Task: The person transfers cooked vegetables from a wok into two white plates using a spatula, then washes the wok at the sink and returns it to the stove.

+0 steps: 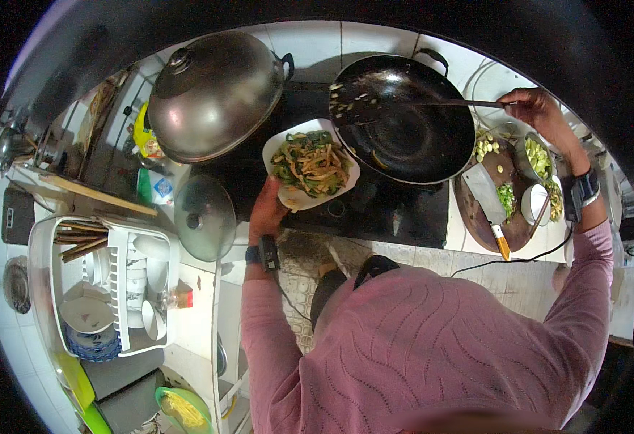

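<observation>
My left hand point(267, 209) grips the lower left edge of a white square plate point(352, 183). Cooked green vegetables and pale strips point(314, 164) are heaped on it. The plate is beside the near left rim of a black wok point(414, 127). The fingers of my right hand point(531, 111) close around the end of a long-handled utensil point(458, 102), likely a spatula, which reaches across the wok. Its dark head is hard to make out against the pan. Small pale bits point(344, 103) cluster at the wok's left side, and the wok's middle is bare and shiny.
A lidded metal pan point(214, 103) stands at the left, near a glass lid point(204, 217). On the right, a round cutting board point(471, 211) bears a cleaver point(482, 190), chopped greens point(505, 200) and a white bowl point(535, 204). A dish rack point(173, 271) occupies the left counter.
</observation>
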The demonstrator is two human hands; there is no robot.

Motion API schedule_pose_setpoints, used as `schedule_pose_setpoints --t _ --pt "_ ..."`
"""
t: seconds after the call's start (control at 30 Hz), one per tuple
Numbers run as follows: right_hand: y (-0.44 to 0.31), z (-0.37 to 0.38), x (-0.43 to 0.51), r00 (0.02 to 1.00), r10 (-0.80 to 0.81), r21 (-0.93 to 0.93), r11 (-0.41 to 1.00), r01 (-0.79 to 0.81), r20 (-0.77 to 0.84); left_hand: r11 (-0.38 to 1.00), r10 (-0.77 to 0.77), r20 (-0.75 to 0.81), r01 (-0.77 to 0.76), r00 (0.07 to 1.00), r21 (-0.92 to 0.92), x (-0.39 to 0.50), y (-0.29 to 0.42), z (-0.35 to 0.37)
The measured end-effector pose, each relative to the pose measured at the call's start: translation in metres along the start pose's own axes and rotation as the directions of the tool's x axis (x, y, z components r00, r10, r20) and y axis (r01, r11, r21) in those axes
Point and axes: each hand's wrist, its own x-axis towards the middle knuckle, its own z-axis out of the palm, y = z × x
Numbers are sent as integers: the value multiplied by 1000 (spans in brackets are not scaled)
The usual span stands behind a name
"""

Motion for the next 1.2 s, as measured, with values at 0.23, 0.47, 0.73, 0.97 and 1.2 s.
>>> schedule_pose_setpoints --t 0.23,0.47,0.73,0.97,1.2 --pt "99 -52 -7 975 106 136 981 -135 196 975 19 45 -8 999 -222 2 -12 -7" --pt "109 -14 41 900 244 -201 963 -180 362 968 -33 -1 31 999 -248 -2 -2 0" --pt "151 50 88 949 91 275 945 -178 302 983 -80 -29 74 996 -168 -16 14 11" --pt "149 41 101 951 16 243 965 -94 307 982 -51 -26 45 998 -182 -8 8 6" --pt "122 30 91 972 -19 108 994 -7 236 979 -46 30 51 999 -198 -3 13 5"
